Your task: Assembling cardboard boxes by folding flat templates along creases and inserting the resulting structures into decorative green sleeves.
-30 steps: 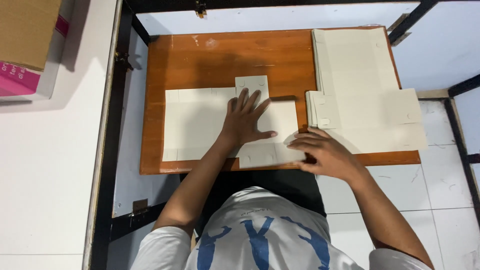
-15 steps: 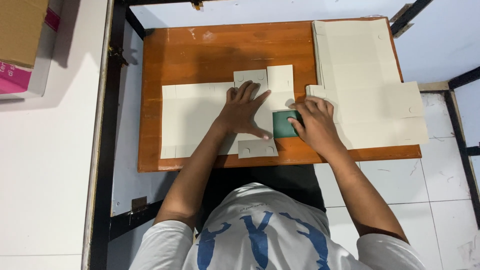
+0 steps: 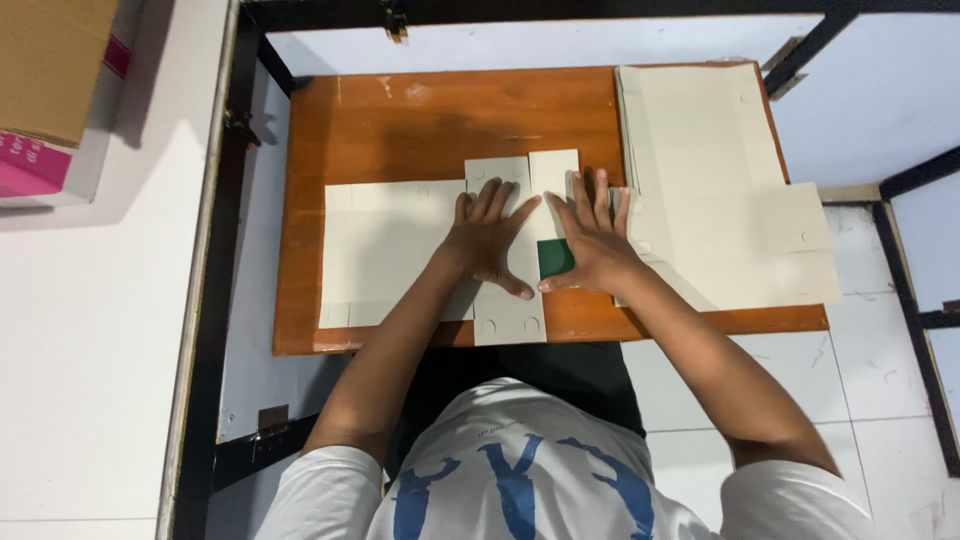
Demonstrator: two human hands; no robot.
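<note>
The flat die-cut carton blank (image 3: 400, 250) lies on the wooden counter (image 3: 420, 120), its folded middle panels just left of the stack of blanks (image 3: 720, 200), and the step in hand looks like pressing a fold flat. The left hand (image 3: 488, 240) and right hand (image 3: 590, 240) rest side by side on it, fingers spread, palms down, gripping nothing. A dark green patch (image 3: 553, 258) shows beside the right thumb; the next move seems to call for firm creasing along that fold.
</note>
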